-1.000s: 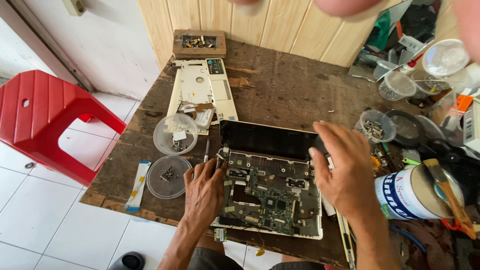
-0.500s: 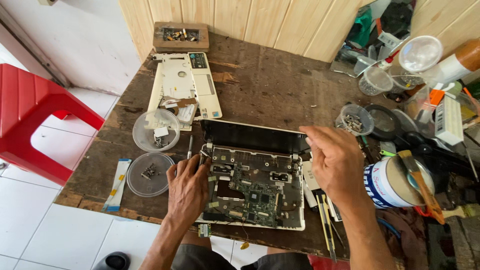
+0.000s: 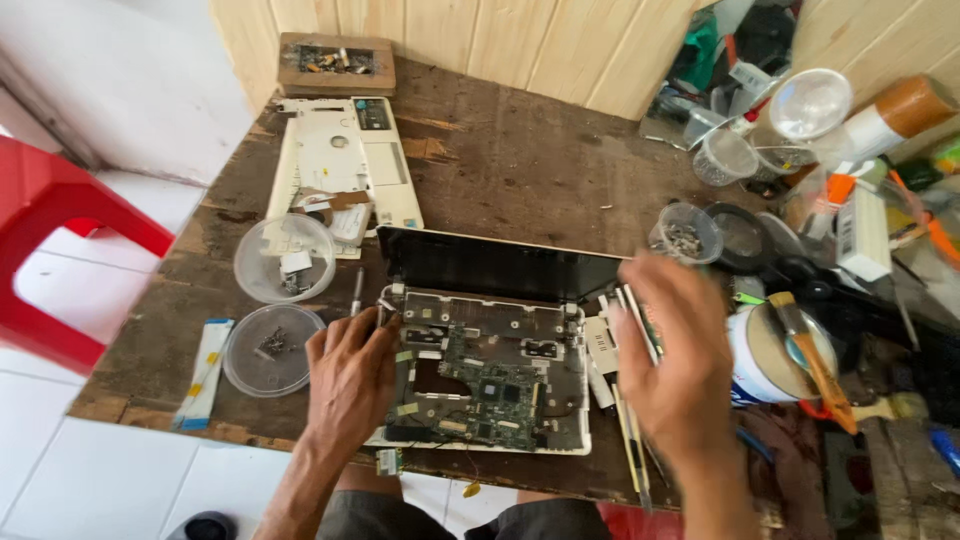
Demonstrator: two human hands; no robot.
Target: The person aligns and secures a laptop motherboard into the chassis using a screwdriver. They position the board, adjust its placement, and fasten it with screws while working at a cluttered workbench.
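Note:
An opened white laptop base (image 3: 560,440) lies on the dark wooden table (image 3: 520,170), its green circuit board (image 3: 490,385) bare and its black screen (image 3: 500,265) folded back flat. My left hand (image 3: 350,375) lies on the base's left edge by the hinge, fingers bent over it. My right hand (image 3: 680,370) is blurred, hovering just right of the base over several thin tools (image 3: 632,450). A thin green and white piece (image 3: 645,325) shows at its fingertips; I cannot tell whether the hand grips it.
Two clear plastic lids (image 3: 272,350) (image 3: 285,258) with screws sit left of the laptop, with a screwdriver (image 3: 357,290) and a flat cable strip (image 3: 203,372). A white laptop cover (image 3: 345,165) and wooden tray (image 3: 337,60) lie behind. A tin with a brush (image 3: 785,350), cups (image 3: 685,232) and clutter fill the right. A red stool (image 3: 60,230) stands left.
My right hand has moved off the laptop's right hinge to the right, over the tools. My left hand stays on the left edge. The view has shifted closer.

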